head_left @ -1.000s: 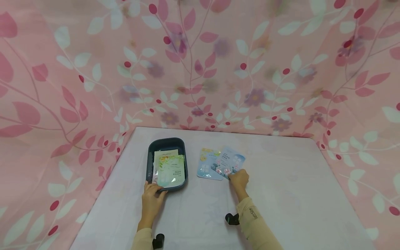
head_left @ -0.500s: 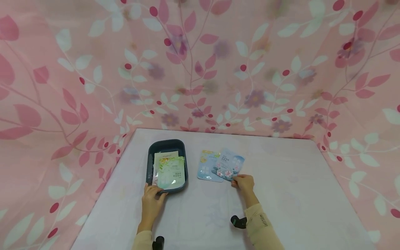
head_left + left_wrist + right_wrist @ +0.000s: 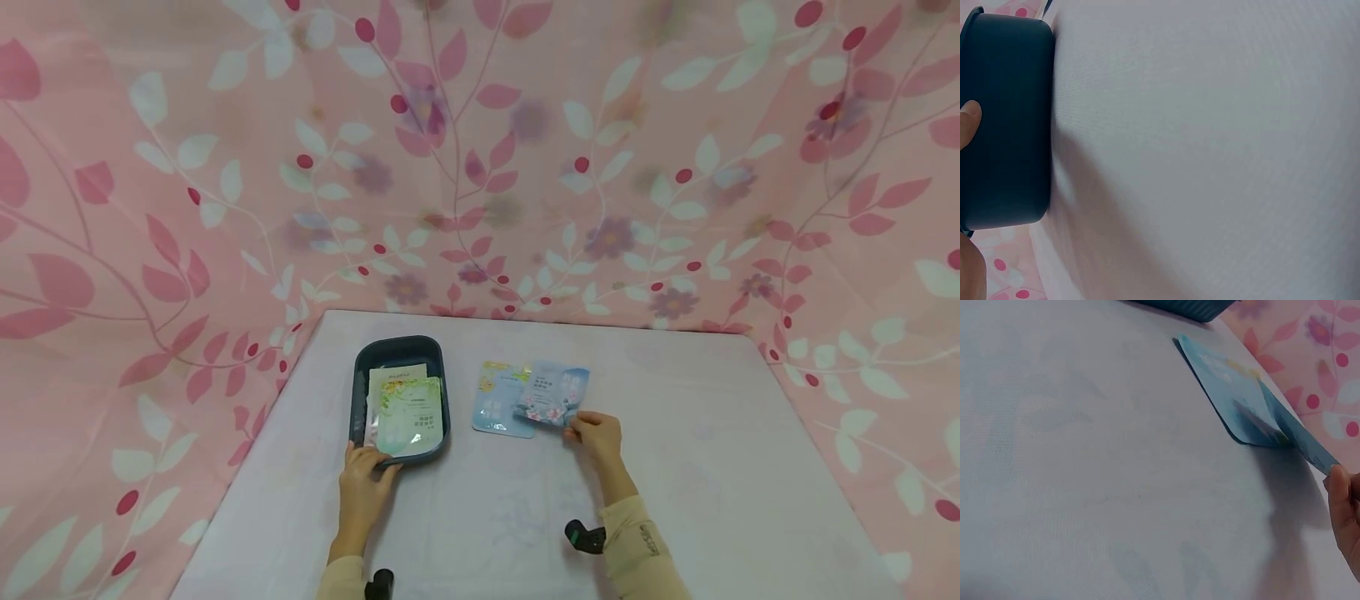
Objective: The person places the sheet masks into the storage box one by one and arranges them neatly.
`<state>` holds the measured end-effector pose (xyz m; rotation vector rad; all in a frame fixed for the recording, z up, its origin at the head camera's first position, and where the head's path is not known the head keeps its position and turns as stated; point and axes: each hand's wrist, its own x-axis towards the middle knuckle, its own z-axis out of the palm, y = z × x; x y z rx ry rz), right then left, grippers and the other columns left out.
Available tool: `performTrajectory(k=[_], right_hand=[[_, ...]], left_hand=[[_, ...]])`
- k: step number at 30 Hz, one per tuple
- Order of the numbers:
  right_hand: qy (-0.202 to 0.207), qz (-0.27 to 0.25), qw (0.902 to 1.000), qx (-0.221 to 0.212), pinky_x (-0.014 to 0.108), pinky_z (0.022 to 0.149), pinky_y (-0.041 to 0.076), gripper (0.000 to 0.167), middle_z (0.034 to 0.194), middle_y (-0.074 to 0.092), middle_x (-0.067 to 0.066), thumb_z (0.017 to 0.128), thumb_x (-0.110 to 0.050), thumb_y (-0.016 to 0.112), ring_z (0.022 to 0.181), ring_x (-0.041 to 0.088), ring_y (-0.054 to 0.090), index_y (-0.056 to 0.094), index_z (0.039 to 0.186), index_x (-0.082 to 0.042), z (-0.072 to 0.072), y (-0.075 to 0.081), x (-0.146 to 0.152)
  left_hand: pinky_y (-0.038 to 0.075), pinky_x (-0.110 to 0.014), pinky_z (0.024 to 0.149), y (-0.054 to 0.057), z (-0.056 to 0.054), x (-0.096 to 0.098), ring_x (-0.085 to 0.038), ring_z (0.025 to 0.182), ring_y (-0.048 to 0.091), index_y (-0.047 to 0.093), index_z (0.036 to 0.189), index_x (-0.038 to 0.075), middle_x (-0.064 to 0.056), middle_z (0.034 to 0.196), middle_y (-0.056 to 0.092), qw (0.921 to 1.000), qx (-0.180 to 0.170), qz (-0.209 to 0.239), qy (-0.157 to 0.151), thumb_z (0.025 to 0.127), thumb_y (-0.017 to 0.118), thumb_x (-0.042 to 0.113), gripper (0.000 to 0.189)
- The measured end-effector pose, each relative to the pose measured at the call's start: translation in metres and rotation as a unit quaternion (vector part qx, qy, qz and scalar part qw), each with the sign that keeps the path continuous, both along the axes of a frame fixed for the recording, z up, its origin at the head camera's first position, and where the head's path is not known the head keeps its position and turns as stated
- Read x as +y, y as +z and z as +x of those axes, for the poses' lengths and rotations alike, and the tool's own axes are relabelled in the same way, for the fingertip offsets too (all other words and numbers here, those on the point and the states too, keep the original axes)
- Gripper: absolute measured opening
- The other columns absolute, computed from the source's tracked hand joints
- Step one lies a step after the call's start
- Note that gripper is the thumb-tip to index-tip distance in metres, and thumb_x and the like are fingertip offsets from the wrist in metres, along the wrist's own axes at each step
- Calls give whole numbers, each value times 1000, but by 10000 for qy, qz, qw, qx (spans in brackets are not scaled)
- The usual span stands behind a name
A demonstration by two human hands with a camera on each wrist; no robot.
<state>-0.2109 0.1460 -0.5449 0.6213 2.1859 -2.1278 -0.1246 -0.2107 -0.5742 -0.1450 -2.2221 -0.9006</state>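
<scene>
My right hand (image 3: 600,437) pinches the near right corner of a blue sheet mask packet (image 3: 553,393) with flowers on it. In the right wrist view this packet (image 3: 1300,439) tilts, its gripped edge raised off the table. It overlaps a second light-blue packet (image 3: 498,410) with yellow flowers, which lies flat. At the near left corner of a dark blue tray (image 3: 399,342), my left hand (image 3: 363,493) holds the rim, its thumb on the outer wall (image 3: 1010,131). Inside the tray, a green packet (image 3: 411,417) lies over a cream one (image 3: 388,372).
A white cloth covers the table (image 3: 675,467). Behind and at both sides hangs a pink floral curtain (image 3: 480,167). Black wrist devices (image 3: 587,537) stick out from the beige sleeves.
My right hand has shifted right along the flowered packet's near edge. That packet has turned slightly and its gripped side is up. The left hand and tray stay in place.
</scene>
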Motion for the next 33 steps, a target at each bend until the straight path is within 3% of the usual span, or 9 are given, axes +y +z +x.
performTrajectory(k=[8, 15, 21, 29, 33], right_hand=[[466, 198, 9980, 387, 18, 59, 57, 32, 97, 62, 29, 85, 11, 58, 56, 7, 63, 53, 114, 22, 0, 18, -5], [815, 75, 9935, 797, 19, 58, 57, 29, 91, 65, 27, 85, 12, 58, 55, 6, 62, 54, 112, 22, -5, 34, -16], [1117, 116, 9890, 959, 21, 59, 58, 27, 94, 63, 31, 86, 10, 59, 60, 11, 65, 56, 111, 21, -6, 48, -29], [1361, 69, 9837, 1176, 21, 59, 58, 25, 94, 64, 32, 85, 11, 59, 57, 8, 63, 58, 108, 21, -9, 56, -43], [1511, 76, 9798, 1310, 23, 60, 59, 25, 94, 64, 33, 85, 11, 60, 60, 12, 66, 58, 108, 21, -10, 59, -49]], left_hand=[[34, -63, 100, 0, 0, 0, -30, 78, 59, 66, 69, -2, -12, 69, 64, 10000, -29, -1, 18, 54, 84, -11, 26], [34, -63, 100, -1, 0, 0, -30, 78, 59, 65, 69, -3, -13, 70, 64, 10000, -16, 15, 18, 53, 84, -12, 26], [34, -63, 100, 0, 0, 0, -30, 79, 59, 66, 69, -3, -12, 70, 64, 10000, -42, 16, 11, 54, 84, -11, 26], [35, -64, 98, 3, 2, 1, -29, 77, 59, 65, 68, -2, -12, 70, 64, 10000, 16, -13, 1, 53, 84, -12, 26], [35, -63, 99, 4, 2, 1, -29, 78, 59, 65, 68, -2, -12, 70, 64, 10000, 12, -10, -13, 54, 84, -11, 25]])
